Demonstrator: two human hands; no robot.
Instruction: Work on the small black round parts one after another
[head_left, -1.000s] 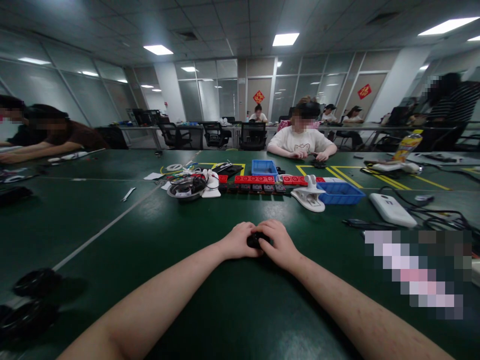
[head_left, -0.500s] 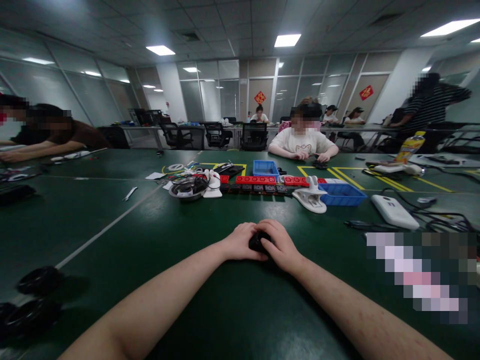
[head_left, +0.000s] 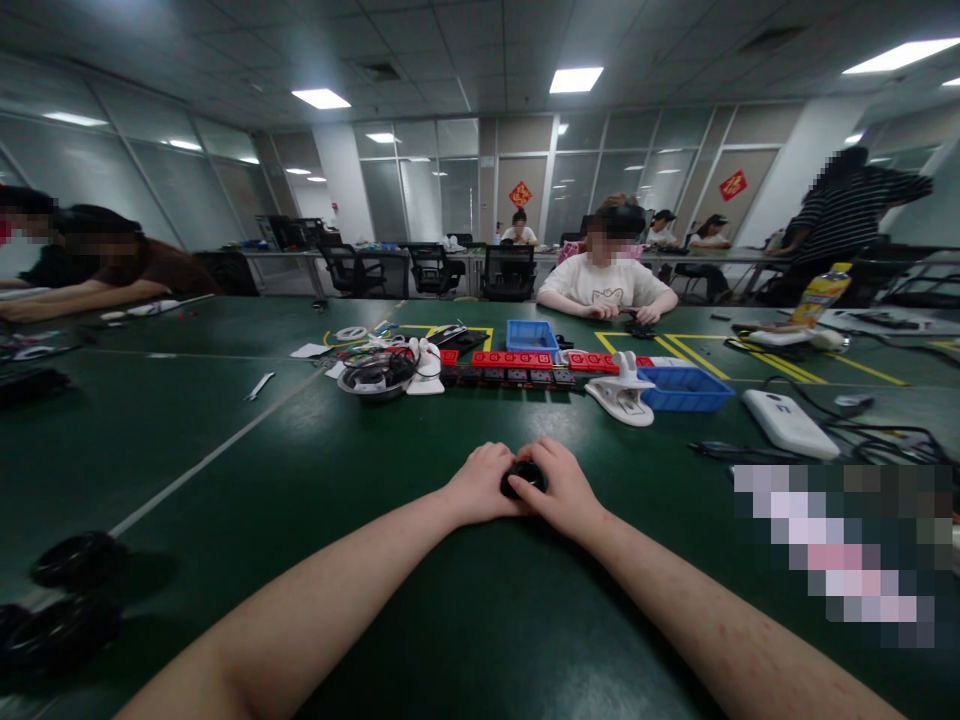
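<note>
Both my hands are closed round a small black tyre-like ring [head_left: 513, 486] at the middle of the green table [head_left: 360, 560]. My left hand [head_left: 484, 482] grips its left side, the thumb along the near edge. On the right side, my right hand [head_left: 559, 488] wraps over it, with the thumb laid across its top. The fingers cover much of the ring, and its dark opening shows between them. Several similar black rings [head_left: 79, 560] lie at the lower left of the table.
Ahead are a metal bowl of cables [head_left: 375, 380], a red-and-black strip of sockets [head_left: 517, 368], a white clip stand [head_left: 626, 390] and blue trays [head_left: 686, 390]. A white power bank-like box [head_left: 787, 422] and cables lie right. Across the table sits a person [head_left: 604, 280].
The ring has tilted in my hands, so that its opening now shows more. Both hands have shifted only slightly round it.
</note>
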